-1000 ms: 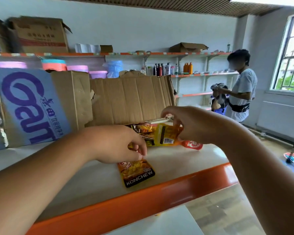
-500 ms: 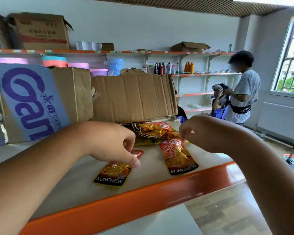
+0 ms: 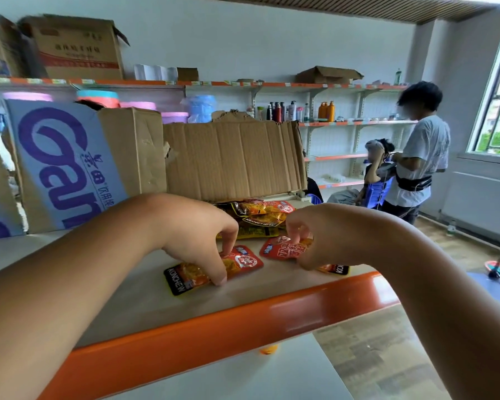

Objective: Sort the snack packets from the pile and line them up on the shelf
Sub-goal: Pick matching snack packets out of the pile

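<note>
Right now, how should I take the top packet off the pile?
Probably pinch the top packet by its red end, coming from the right: that end lies at the open edge of the pile, while the cardboard flap closes off the back.

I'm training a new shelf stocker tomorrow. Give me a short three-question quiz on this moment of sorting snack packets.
1. True or false: the left hand touches the left packet, lying flat on the shelf.
2. Where is the pile? A: at the shelf's orange edge, before both hands. B: behind both hands, before the cardboard flap. C: held up in the left hand.
3. Fill in: the right hand touches the right packet; the left packet's black end reads ___.
Key: 1 true; 2 B; 3 KONCHEW.
</note>
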{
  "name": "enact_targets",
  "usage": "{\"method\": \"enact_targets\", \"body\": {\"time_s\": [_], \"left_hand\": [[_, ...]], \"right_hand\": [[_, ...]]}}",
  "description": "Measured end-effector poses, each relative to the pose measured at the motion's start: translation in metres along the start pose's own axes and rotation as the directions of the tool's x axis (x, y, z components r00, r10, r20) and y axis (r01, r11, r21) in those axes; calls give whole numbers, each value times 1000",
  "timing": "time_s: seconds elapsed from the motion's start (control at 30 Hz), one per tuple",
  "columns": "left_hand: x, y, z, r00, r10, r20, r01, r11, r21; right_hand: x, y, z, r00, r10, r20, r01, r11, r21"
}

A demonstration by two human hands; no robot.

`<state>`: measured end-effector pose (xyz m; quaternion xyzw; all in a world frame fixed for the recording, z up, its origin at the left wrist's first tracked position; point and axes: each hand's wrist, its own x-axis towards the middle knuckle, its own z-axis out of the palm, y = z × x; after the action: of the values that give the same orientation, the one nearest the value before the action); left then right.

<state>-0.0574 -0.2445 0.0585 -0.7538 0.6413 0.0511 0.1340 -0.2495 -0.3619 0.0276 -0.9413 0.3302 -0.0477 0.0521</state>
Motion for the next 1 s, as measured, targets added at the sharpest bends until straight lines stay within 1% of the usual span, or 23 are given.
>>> {"method": "enact_targets", "body": {"time_s": [0.07,0.17,0.27,0.37,0.43,0.5,0.6,0.7,0.77,0.87,0.93,1.0], "left_hand": [[-1,3,-1,1000,20,-16,-21,1000,-11],[-5,3,-3,995,32,-98,-36,999,-35],[-20,-5,0,972,-4,-234,-30,990,-141],[-44,-13,17,918,-63,-392,-47,963,-266],[-60,-13,31,857,-101,-505,-99,930,-354],[-75,-14,44,785,-141,-604,-140,908,-394],[-94,-14,60,670,-182,-720,-152,915,-373],[-116,-17,71,536,-197,-821,-158,932,-327],[-130,-22,78,463,-218,-859,-156,934,-321],[-162,-36,89,373,-259,-891,-178,922,-343],[-182,-44,96,315,-292,-903,-211,906,-366],[-208,-57,106,272,-330,-904,-222,892,-393]], "right_hand": [[0,1,4,998,-10,-64,15,998,68],[-3,3,10,984,-2,-176,34,983,178],[-8,2,13,970,-13,-243,79,961,264],[-14,2,14,967,-39,-251,116,947,300],[-20,1,13,966,-46,-253,129,939,320],[-26,-7,11,951,-30,-306,150,914,376],[-32,-32,12,899,7,-439,230,844,484],[-38,-66,17,822,59,-566,311,786,535],[-42,-86,21,779,93,-620,351,755,554],[-50,-125,25,737,109,-667,388,740,550],[-56,-152,27,719,102,-687,419,725,546],[-66,-186,31,713,95,-695,450,698,557]]}}
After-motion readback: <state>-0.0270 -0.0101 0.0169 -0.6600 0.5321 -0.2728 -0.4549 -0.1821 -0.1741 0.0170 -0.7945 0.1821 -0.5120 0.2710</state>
